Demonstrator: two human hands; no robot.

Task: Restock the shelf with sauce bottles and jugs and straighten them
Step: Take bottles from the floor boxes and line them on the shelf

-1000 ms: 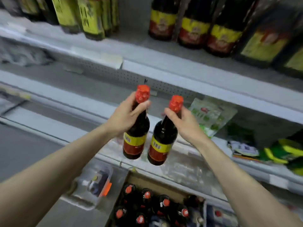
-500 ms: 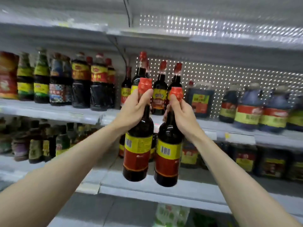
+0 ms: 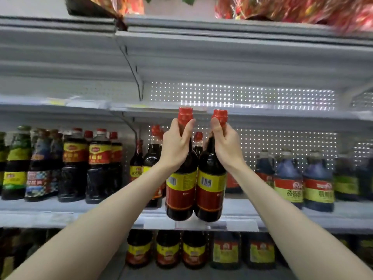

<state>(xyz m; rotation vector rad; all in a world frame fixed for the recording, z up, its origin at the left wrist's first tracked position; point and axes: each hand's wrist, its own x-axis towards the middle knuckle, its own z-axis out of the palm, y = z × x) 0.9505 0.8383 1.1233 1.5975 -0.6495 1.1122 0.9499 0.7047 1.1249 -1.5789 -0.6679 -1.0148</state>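
Two hands, left hand (image 3: 175,146) and right hand (image 3: 226,145), are each gripping a sauce bottle's neck, fingers closed, left bottle (image 3: 181,190) and right bottle (image 3: 211,190) hanging touching before the shelf (image 3: 60,216).

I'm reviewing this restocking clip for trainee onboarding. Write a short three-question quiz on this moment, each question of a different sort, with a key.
1. True or false: each hand grips its bottle by the neck, just under the red cap.
2. Multiple choice: the two held bottles are (A) standing on the shelf, (B) held up in front of the shelf, (C) lying in a box.
3. Fill in: the jugs to the right of the held bottles carry ___ and yellow labels.

Key
1. True: left hand on the left bottle, right hand on the right bottle.
2. B, before the shelf.
3. Red, on the jugs.
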